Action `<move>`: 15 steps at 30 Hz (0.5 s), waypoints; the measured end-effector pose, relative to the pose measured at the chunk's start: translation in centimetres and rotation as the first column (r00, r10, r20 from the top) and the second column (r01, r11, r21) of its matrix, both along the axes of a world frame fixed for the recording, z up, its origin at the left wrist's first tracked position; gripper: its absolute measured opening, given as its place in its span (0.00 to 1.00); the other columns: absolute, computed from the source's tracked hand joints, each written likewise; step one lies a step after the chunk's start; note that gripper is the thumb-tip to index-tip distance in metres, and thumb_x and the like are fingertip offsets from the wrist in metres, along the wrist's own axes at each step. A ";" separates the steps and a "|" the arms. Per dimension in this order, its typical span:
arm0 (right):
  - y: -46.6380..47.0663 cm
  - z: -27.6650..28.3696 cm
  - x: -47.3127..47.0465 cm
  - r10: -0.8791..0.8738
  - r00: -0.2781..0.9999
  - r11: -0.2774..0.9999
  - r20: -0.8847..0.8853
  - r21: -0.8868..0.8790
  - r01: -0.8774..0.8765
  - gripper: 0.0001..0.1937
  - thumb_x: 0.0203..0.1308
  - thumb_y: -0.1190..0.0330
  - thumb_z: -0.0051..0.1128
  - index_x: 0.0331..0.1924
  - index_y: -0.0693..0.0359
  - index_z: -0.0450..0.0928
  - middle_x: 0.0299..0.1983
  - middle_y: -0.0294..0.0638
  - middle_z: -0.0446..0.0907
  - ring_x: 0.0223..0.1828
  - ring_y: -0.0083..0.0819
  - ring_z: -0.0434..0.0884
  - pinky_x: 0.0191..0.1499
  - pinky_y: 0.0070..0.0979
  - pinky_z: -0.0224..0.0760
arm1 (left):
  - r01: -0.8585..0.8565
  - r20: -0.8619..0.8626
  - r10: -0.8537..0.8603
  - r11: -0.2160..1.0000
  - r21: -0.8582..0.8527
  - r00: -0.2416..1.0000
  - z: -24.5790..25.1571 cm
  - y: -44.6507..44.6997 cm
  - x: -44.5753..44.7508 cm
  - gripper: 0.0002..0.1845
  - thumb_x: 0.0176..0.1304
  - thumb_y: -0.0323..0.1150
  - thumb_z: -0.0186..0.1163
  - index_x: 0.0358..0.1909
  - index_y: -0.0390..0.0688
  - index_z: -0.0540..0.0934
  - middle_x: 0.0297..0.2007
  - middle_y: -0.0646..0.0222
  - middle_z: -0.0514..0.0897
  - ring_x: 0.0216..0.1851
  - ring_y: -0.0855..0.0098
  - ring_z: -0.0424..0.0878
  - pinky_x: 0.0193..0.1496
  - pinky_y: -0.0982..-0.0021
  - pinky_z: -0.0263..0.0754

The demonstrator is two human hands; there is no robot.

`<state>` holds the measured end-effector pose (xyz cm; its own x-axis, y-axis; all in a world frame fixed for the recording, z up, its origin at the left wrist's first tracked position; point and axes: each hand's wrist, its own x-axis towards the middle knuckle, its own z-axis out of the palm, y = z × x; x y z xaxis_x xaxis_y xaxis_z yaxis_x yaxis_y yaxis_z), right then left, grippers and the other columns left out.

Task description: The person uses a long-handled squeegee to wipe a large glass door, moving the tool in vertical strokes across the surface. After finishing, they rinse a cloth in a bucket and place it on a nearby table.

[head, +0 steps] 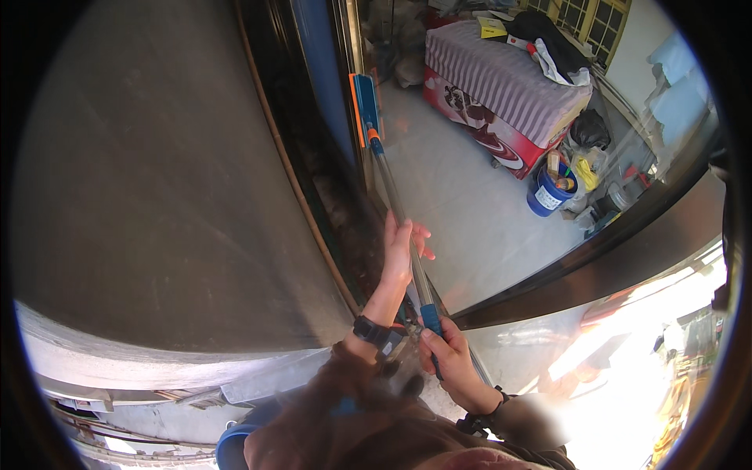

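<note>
A window squeegee (385, 170) with a long metal pole slants up across the view. Its blue head (367, 100) with an orange edge is at the glass pane (464, 247), beside the left frame; a faint reflection shows next to it. My right hand (447, 352) is wrapped around the blue grip (430, 319) at the pole's lower end. Higher up, my left hand (401, 249) loosely holds the pole between thumb and fingers, its fingertips spread on the far side. A dark watch-like band (370, 330) is on my left wrist.
Behind the glass stand a red printed chest (470, 129) under a striped cloth (499, 76) and a blue bucket (549, 197) holding tools. A dark wall panel (158, 194) fills the left. The dark window frame (587, 276) curves along the right. A blue tub (232, 440) is at bottom left.
</note>
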<state>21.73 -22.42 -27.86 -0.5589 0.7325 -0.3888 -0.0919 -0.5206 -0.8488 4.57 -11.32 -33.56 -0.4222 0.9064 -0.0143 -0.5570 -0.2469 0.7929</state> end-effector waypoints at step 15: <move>3.9 6.3 -7.1 -0.037 0.933 0.996 -0.358 0.060 0.063 0.15 0.71 0.65 0.51 0.54 0.65 0.71 0.24 0.32 0.68 0.15 0.18 0.63 0.20 0.17 0.56 | -0.019 -0.138 0.066 0.947 0.321 0.988 11.8 6.8 -8.1 0.05 0.71 0.35 0.47 0.41 0.47 0.65 0.23 0.64 0.80 0.14 0.78 0.68 0.20 0.70 0.76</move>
<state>14.68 -18.54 -21.55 -0.6131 0.7811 -0.1186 -0.4190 -0.4488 -0.7893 -3.57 -4.56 -21.77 -0.4365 0.8347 0.3358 -0.4257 -0.5204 0.7402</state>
